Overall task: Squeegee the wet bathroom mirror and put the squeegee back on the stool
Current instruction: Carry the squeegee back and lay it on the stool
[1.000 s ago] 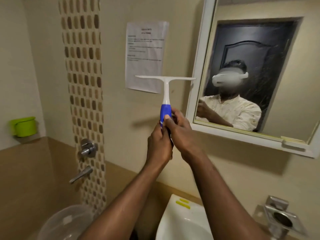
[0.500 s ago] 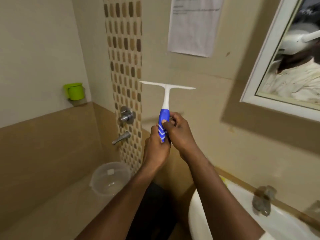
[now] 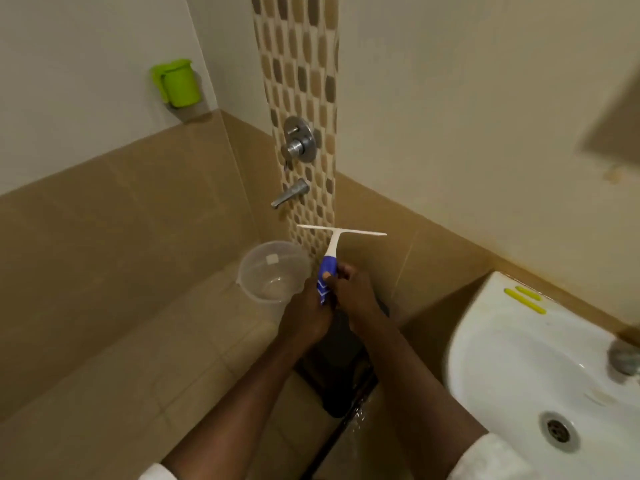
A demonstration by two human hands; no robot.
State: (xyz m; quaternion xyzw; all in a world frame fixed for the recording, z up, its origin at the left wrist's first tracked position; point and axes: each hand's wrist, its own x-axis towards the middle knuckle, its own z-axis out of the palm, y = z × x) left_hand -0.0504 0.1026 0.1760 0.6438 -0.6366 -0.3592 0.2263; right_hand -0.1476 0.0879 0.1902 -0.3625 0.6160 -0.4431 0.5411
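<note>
Blue-handled squeegee (image 3: 328, 268) is held upright in both closed fists, left hand (image 3: 304, 320) and right hand (image 3: 356, 292) wrapped round the grip, its white blade crosswise above the dark stool (image 3: 341, 372) lying directly below.

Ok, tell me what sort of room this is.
A bathroom, most likely: a white sink at right, a wall tap on the tiled wall, and a clear bucket on the floor below it.

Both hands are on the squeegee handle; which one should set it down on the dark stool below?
Probably right: the right hand hangs directly over the stool; the left hand sits toward the clear bucket.
</note>
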